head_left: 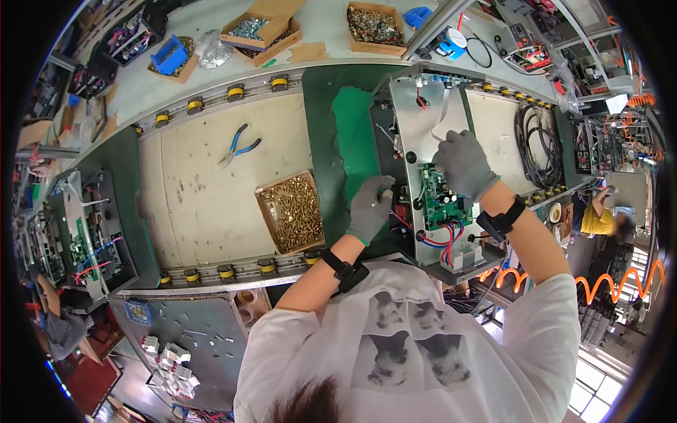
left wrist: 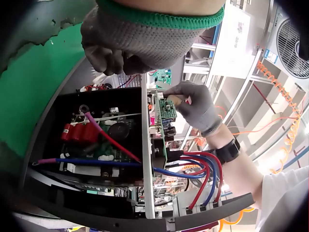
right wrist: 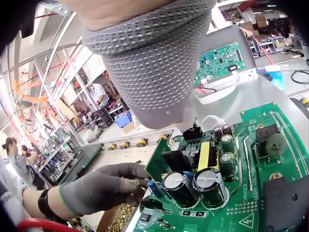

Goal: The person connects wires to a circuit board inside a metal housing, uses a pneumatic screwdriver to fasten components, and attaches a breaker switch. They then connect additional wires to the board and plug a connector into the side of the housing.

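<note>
A metal chassis panel [head_left: 423,120] stands on the line, a green circuit board [head_left: 441,201] mounted on its face. My gloved right hand [head_left: 462,166] is at the board's upper end, fingers bent round the end of a white cable [head_left: 444,113]; its fingertips are partly hidden in the right wrist view [right wrist: 154,72]. Left of the panel, my left hand [head_left: 370,210] hovers by the dark open housing [left wrist: 96,130], fingers loosely curled with nothing visible in them. Red and blue wires [left wrist: 203,169] run from the board's lower end.
Left of the chassis lie a box of brass screws [head_left: 290,211] and blue-handled pliers [head_left: 240,144]. A coil of black cable [head_left: 538,146] rests to the right. Boxes of small parts [head_left: 375,28] stand on the far bench. Another chassis [head_left: 92,233] is at far left.
</note>
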The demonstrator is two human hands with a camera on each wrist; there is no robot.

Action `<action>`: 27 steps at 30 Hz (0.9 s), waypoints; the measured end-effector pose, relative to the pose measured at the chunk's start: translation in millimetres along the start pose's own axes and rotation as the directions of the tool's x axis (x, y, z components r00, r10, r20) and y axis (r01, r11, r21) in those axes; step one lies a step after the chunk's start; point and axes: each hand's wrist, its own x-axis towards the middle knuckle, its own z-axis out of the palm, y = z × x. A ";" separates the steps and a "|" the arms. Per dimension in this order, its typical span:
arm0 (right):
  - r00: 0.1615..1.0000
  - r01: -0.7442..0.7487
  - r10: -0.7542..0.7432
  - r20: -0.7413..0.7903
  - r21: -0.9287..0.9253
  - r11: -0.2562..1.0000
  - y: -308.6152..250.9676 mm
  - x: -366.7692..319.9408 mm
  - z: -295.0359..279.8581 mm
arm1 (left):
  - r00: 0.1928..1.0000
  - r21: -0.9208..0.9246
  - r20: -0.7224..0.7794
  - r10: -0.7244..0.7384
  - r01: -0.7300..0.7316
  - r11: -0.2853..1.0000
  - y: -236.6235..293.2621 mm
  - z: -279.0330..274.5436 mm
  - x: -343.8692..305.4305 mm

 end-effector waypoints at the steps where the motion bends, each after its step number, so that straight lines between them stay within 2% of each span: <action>1: 0.995 -0.097 0.102 -0.023 0.154 0.983 5.1 -1.3 8.2 | 1.000 0.013 0.020 0.001 -0.001 1.000 -3.1 2.8 -0.2; 2: 0.978 -0.187 0.206 -0.030 0.304 0.934 8.0 -0.3 10.2 | 1.000 0.008 0.013 -0.002 0.002 1.000 -5.2 5.4 -0.9; 4: 0.986 -0.146 0.162 -0.046 0.244 0.959 6.3 1.8 10.4 | 0.987 0.086 0.157 0.015 -0.029 0.996 -9.7 10.2 -2.5; 5: 0.988 -0.114 0.133 -0.073 0.218 0.969 5.4 2.3 9.3 | 0.989 0.083 0.150 0.008 -0.021 0.996 -11.1 12.0 -3.4; 6: 0.989 -0.086 0.106 -0.098 0.191 0.978 4.9 2.2 8.7 | 0.968 0.188 0.245 0.045 -0.093 0.978 -12.7 14.0 -3.8; 7: 0.991 -0.101 0.120 -0.051 0.286 0.953 12.3 2.0 10.6 | 0.937 0.283 0.342 0.071 -0.175 0.943 -14.4 15.0 -3.7; 8: 0.992 -0.095 0.113 -0.048 0.285 0.954 17.6 2.4 11.4 | 0.939 0.281 0.337 0.067 -0.168 0.945 -14.0 14.7 -4.6; 10: 0.990 -0.139 0.121 0.069 0.497 0.857 24.9 5.4 11.0 | 0.915 0.249 0.398 0.064 -0.176 0.952 -14.2 14.5 -8.1; 12: 0.981 -0.193 0.147 0.129 0.529 0.827 25.7 14.0 5.2 | 0.909 0.301 0.417 0.013 -0.151 0.942 -8.8 10.7 -7.1; 14: 0.965 -0.245 0.161 0.208 0.486 0.839 27.2 24.2 4.4 | 0.899 0.353 0.436 -0.043 -0.127 0.927 -12.3 9.5 -7.4; 15: 0.953 -0.286 0.189 0.236 0.501 0.817 26.0 27.7 -0.6 | 0.901 0.374 0.424 -0.095 -0.079 0.924 -15.8 9.8 -8.9; 17: 0.959 -0.260 0.158 0.238 0.502 0.825 28.1 30.2 4.6 | 0.897 0.396 0.413 -0.159 -0.020 0.918 -24.9 10.7 -11.1; 18: 0.964 -0.238 0.138 0.230 0.496 0.835 29.4 30.4 8.8 | 0.876 0.188 0.404 -0.264 0.203 0.961 -31.6 10.2 -11.7; 19: 0.965 -0.229 0.139 0.220 0.464 0.855 30.2 30.1 16.3 | 0.834 -0.032 0.416 -0.361 0.411 0.911 -37.3 9.8 -11.2; 20: 0.965 -0.228 0.135 0.224 0.468 0.854 28.4 30.0 17.2 | 0.832 -0.031 0.416 -0.367 0.417 0.909 -34.7 5.2 -7.6; 22: 0.962 -0.256 0.191 0.193 0.406 0.877 24.2 26.8 15.1 | 0.629 -0.037 0.517 -0.581 0.695 0.718 -27.8 -3.6 2.2; 23: 0.962 -0.257 0.192 0.193 0.410 0.875 22.7 23.6 14.3 | 0.626 -0.033 0.517 -0.584 0.696 0.717 -29.3 -2.9 5.3; 25: 0.945 -0.323 0.281 0.165 0.584 0.745 17.9 17.0 12.9 | 0.434 0.290 0.635 -0.639 0.633 0.718 -32.2 0.9 6.0; 26: 0.946 -0.321 0.278 0.165 0.585 0.745 13.7 13.7 13.3 | 0.433 0.290 0.633 -0.642 0.636 0.715 -36.1 6.1 1.6; 27: 0.944 -0.317 0.307 0.120 0.583 0.748 9.8 10.9 14.4 | 0.617 0.379 0.608 -0.499 0.327 0.866 -39.8 12.5 -2.4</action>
